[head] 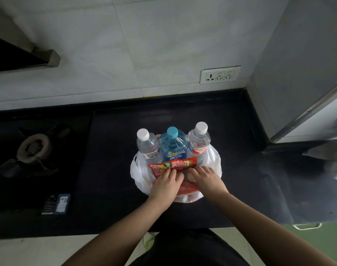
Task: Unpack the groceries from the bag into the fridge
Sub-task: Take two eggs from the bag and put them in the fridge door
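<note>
Both forearms reach over the dark bench (114, 169) into a white plastic bag (138, 173). Left hand (166, 182) pinches the red snack packet (173, 165) at the bag's mouth; right hand (207, 178) curls its fingers on the packet's other end. Three bottles (173, 144) stand upright behind.

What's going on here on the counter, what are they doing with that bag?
A person is unpacking a white plastic bag that sits on the dark counter. Both hands are in the bag's mouth: the left hand has its fingers on a red snack packet, and the right hand reaches in beside it. Three bottles stand upright behind: two clear bottles with white caps and a blue bottle between them. Nothing is out of the bag yet.
</note>
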Motion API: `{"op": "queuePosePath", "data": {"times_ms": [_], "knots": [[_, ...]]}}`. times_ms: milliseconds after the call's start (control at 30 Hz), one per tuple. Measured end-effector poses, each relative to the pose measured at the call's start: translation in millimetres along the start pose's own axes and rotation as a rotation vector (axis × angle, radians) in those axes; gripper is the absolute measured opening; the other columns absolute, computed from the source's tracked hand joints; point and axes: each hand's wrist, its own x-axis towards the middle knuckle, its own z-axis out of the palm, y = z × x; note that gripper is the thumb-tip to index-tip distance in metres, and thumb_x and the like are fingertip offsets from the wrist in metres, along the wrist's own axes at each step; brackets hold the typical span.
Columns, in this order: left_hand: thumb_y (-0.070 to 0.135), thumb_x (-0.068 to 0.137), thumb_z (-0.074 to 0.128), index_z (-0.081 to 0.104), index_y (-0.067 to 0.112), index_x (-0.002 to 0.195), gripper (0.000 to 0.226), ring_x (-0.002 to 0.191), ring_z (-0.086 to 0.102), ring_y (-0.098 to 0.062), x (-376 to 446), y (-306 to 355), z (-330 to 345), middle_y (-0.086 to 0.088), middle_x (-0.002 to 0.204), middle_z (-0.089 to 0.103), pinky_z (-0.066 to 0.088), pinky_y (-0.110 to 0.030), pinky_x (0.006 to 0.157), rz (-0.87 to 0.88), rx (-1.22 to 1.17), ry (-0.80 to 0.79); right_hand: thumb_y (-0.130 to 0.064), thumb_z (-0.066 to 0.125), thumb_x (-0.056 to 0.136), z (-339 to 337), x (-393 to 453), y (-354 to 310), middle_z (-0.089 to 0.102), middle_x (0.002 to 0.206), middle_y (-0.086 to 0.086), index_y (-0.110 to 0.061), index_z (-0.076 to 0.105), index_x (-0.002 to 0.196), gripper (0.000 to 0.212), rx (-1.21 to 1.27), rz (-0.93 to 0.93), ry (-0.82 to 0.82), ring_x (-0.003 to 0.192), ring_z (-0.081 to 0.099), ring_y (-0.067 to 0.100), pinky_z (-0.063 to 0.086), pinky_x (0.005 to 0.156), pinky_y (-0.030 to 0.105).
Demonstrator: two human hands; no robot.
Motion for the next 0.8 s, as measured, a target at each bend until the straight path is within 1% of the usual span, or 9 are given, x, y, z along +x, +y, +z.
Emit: {"op": "queuePosePath", "data": {"times_ms": [100, 200, 300, 367, 500, 567, 633, 667, 800], "knots": [[0.012, 0.067, 0.079, 0.061, 0.013, 0.105, 0.042, 0.093, 0.064, -0.026, -1, -2, 3, -0.008, 0.101, 0.061, 0.057, -0.037, 0.072, -0.008, -0.032, -0.048, -0.023, 0.085, 0.061, 3, -3, 4, 0.066, 0.1, 0.003, -0.018, 0.058, 0.116, 0.062, 0.002, -0.019, 0.03, 0.088, 0.067, 0.026, 0.054, 0.083, 0.038], [0.01, 0.083, 0.064, 0.051, 0.012, 0.122, 0.04, 0.112, 0.055, -0.027, -3, -6, 5, -0.009, 0.121, 0.051, 0.054, -0.039, 0.083, -0.031, -0.051, -0.128, -0.024, 0.087, 0.058, 6, -6, 8, 0.064, 0.093, 0.001, -0.019, 0.058, 0.111, 0.06, 0.014, -0.014, 0.072, 0.081, 0.066, 0.023, 0.054, 0.077, 0.035], [0.011, 0.088, 0.059, 0.046, 0.013, 0.127, 0.041, 0.117, 0.052, -0.026, -4, -8, 7, -0.009, 0.127, 0.048, 0.052, -0.039, 0.087, -0.053, -0.117, -0.116, -0.023, 0.086, 0.063, 8, -9, 10, 0.064, 0.095, 0.002, -0.019, 0.058, 0.112, 0.057, 0.106, 0.014, 0.106, 0.082, 0.066, 0.025, 0.054, 0.077, 0.037], [0.012, 0.087, 0.06, 0.05, 0.012, 0.126, 0.04, 0.113, 0.055, -0.028, -6, -9, 6, -0.01, 0.123, 0.052, 0.053, -0.04, 0.085, -0.064, -0.172, -0.07, -0.021, 0.083, 0.069, 5, -12, 12, 0.065, 0.099, 0.003, -0.018, 0.058, 0.116, 0.053, 0.183, 0.029, 0.142, 0.087, 0.066, 0.026, 0.053, 0.081, 0.039], [0.015, 0.08, 0.072, 0.055, 0.014, 0.121, 0.044, 0.1, 0.062, -0.029, -13, -15, 4, -0.008, 0.114, 0.058, 0.058, -0.042, 0.072, -0.081, -0.28, 0.067, -0.02, 0.077, 0.077, -9, -20, 10, 0.064, 0.108, 0.007, -0.014, 0.057, 0.122, 0.049, 0.296, 0.009, 0.208, 0.094, 0.064, 0.03, 0.049, 0.087, 0.041], [0.019, 0.081, 0.072, 0.055, 0.015, 0.123, 0.045, 0.105, 0.061, -0.026, -18, -17, -2, -0.006, 0.12, 0.058, 0.057, -0.04, 0.078, -0.134, -0.365, 0.122, -0.023, 0.073, 0.082, -17, -24, 8, 0.063, 0.112, 0.006, -0.014, 0.055, 0.124, 0.047, 0.362, -0.001, 0.228, 0.097, 0.063, 0.029, 0.049, 0.086, 0.039], [0.021, 0.083, 0.072, 0.057, 0.015, 0.125, 0.045, 0.113, 0.057, -0.022, -25, -21, -10, -0.004, 0.125, 0.057, 0.052, -0.035, 0.09, -0.18, -0.485, 0.189, -0.025, 0.069, 0.086, -27, -27, 5, 0.061, 0.117, 0.003, -0.016, 0.053, 0.128, 0.045, 0.461, 0.024, 0.216, 0.1, 0.06, 0.023, 0.049, 0.081, 0.033], [0.021, 0.084, 0.073, 0.058, 0.015, 0.124, 0.044, 0.114, 0.056, -0.019, -29, -22, -15, -0.003, 0.125, 0.057, 0.05, -0.032, 0.092, -0.207, -0.555, 0.216, -0.027, 0.067, 0.088, -32, -28, 2, 0.059, 0.119, 0.0, -0.017, 0.051, 0.129, 0.045, 0.52, 0.046, 0.205, 0.1, 0.058, 0.018, 0.049, 0.08, 0.027], [0.026, 0.084, 0.074, 0.058, 0.025, 0.12, 0.04, 0.106, 0.057, -0.001, -52, -28, -35, 0.011, 0.118, 0.057, 0.05, -0.02, 0.085, -0.447, -0.891, 0.282, -0.03, 0.064, 0.089, -48, -23, -12, 0.056, 0.117, -0.011, -0.022, 0.05, 0.127, 0.042, 0.745, 0.122, 0.154, 0.1, 0.055, 0.003, 0.045, 0.08, 0.014]]}}
